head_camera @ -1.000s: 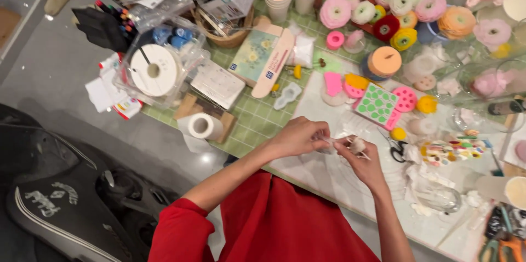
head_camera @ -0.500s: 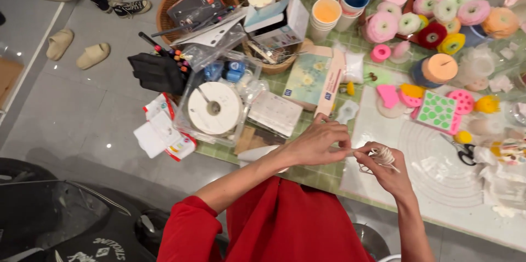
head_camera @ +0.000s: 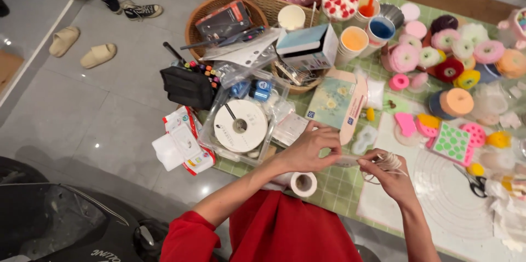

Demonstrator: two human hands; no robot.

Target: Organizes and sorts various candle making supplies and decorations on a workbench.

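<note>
My left hand (head_camera: 311, 148) and my right hand (head_camera: 390, 173) meet over a green checked table cover (head_camera: 334, 191) near the table's front edge. A small coil of thin off-white cord (head_camera: 387, 162) is looped around my right fingers. My left fingers pinch a short white piece (head_camera: 347, 160) that joins the cord between the two hands. Both sleeves are red. A white tape roll (head_camera: 303, 183) lies just below my left wrist.
A clear box with a white ribbon spool (head_camera: 241, 125) sits left of my hands, beside a tissue pack (head_camera: 183, 142) and a black marker case (head_camera: 188, 87). Scissors (head_camera: 474, 180) lie on a white mat (head_camera: 449, 207). Paint cups (head_camera: 353, 39), pompoms (head_camera: 445, 48) and wicker baskets (head_camera: 204, 8) crowd the back.
The view has swung left, bringing more floor and shoes into sight. My hands stay together; the cord now shows as loops around my right fingers.
</note>
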